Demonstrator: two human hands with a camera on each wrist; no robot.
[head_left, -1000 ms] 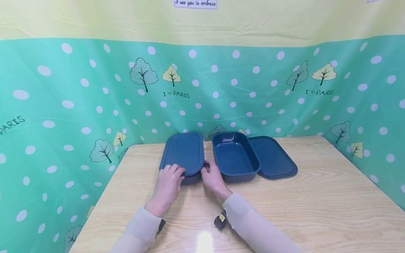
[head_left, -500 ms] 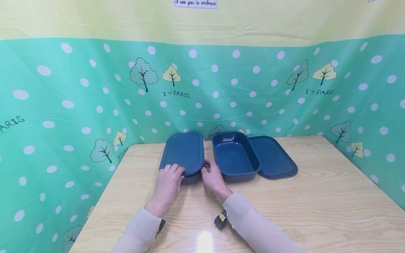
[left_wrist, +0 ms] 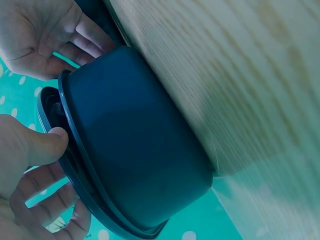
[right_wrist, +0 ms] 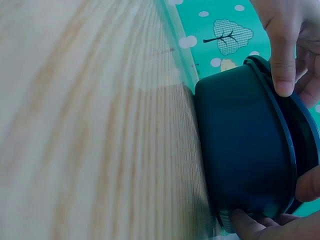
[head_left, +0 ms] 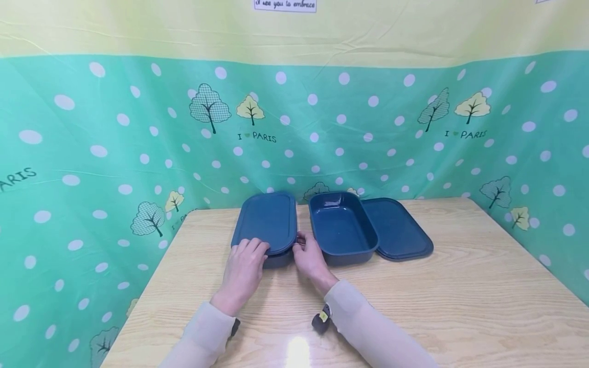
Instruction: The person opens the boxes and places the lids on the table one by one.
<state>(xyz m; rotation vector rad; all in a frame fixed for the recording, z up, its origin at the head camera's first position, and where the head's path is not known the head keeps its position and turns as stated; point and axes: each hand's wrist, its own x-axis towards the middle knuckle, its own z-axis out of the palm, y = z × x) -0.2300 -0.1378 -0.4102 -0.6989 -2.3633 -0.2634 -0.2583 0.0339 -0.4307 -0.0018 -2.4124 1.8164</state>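
Observation:
A dark blue rectangular food container (left_wrist: 135, 125) stands at the left of the row, its matching lid (head_left: 267, 220) over it. The lid's front edge is tilted up, with a narrow gap above the container's rim. My left hand (head_left: 244, 268) pinches that front edge, thumb (right_wrist: 284, 82) at the underside and fingers over the top. At the front right corner, my right hand (head_left: 311, 258) holds the container, fingers (right_wrist: 245, 225) against its side wall and thumb up by the rim. Inside the covered container nothing shows.
A second blue container (head_left: 342, 230), uncovered, sits just right of my right hand. Its lid (head_left: 398, 230) lies flat beyond it, partly beneath its edge. The wooden table (head_left: 437, 312) ends at a green dotted curtain (head_left: 340, 138) behind the containers.
The left lid's front edge has risen very slightly in my left hand. My right hand, the uncovered container and the second lid have stayed put.

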